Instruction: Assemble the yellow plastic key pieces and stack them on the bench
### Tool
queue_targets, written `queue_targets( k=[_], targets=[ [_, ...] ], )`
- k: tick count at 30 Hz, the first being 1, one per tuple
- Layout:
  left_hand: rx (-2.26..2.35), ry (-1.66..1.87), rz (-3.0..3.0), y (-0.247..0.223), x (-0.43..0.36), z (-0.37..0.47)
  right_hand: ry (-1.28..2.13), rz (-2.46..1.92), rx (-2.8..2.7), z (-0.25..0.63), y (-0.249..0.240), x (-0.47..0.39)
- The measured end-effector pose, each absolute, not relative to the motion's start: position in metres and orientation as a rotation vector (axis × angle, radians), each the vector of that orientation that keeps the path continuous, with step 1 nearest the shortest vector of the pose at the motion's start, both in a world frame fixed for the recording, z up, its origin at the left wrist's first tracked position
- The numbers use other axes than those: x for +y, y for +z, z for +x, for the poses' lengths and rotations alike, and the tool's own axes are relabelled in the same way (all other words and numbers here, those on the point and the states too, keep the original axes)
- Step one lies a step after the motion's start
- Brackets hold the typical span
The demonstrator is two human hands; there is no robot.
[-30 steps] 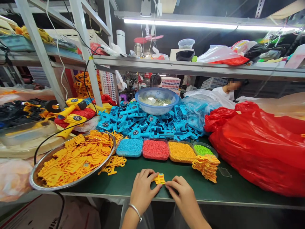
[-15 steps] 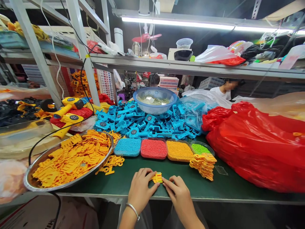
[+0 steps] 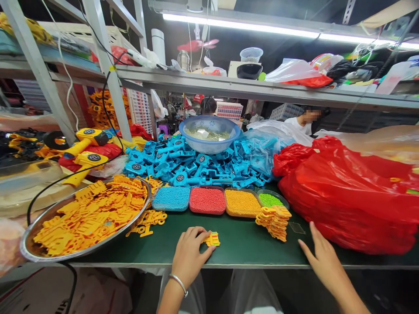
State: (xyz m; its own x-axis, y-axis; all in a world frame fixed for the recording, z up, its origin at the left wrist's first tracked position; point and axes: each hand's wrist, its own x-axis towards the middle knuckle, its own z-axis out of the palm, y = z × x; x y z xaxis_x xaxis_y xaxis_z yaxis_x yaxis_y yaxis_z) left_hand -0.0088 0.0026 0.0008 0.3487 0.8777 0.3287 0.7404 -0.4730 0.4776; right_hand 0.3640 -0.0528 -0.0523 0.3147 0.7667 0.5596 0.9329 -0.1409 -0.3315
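My left hand (image 3: 190, 249), with a bangle at the wrist, pinches a small yellow plastic piece (image 3: 213, 239) by its left side, low over the green table. Rows of coloured beads show on the piece, some of them green. Off to the right, my right hand (image 3: 322, 261) is open and holds nothing, its fingers apart. Its fingertips are close to a small clear plastic sheet (image 3: 297, 228) and the large red bag (image 3: 347, 196). A stack of yellow plastic pieces (image 3: 273, 221) stands between the two hands, nearer the right one.
Behind are trays of blue beads (image 3: 171, 198), red beads (image 3: 207, 200), yellow beads (image 3: 242, 203) and green beads (image 3: 270, 200). A metal bowl (image 3: 24, 250) of yellow pieces stands left. Blue plastic parts (image 3: 203, 168) are heaped behind, with a basin (image 3: 209, 146) on them.
My right hand has let go of the yellow piece and moved right, opening, toward the red bag. The left hand keeps its pinch. The whole view has shifted slightly.
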Motion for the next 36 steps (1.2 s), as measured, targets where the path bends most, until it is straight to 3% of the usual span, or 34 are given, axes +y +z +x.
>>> queue_targets(
  k=[6,17,22,30,36],
  targets=[
    [1.45,0.805,2.401,-0.002,0.004,-0.01,-0.226,-2.028,-1.671,0.384,-0.075,-0.067],
    [1.47,0.817,2.383,-0.001,0.003,-0.01,-0.167,-1.674,-1.79,0.365,-0.068,-0.099],
    [1.491,0.844,2.367,-0.001,0.002,-0.009,-0.131,-1.476,-1.647,0.322,-0.059,-0.103],
    [1.47,0.926,2.326,-0.003,0.003,-0.011,0.352,-1.36,-1.739,0.208,-0.019,-0.054],
    [1.419,1.155,2.136,-0.009,0.007,-0.019,0.271,-1.467,-1.846,0.187,-0.018,-0.032]
  ],
)
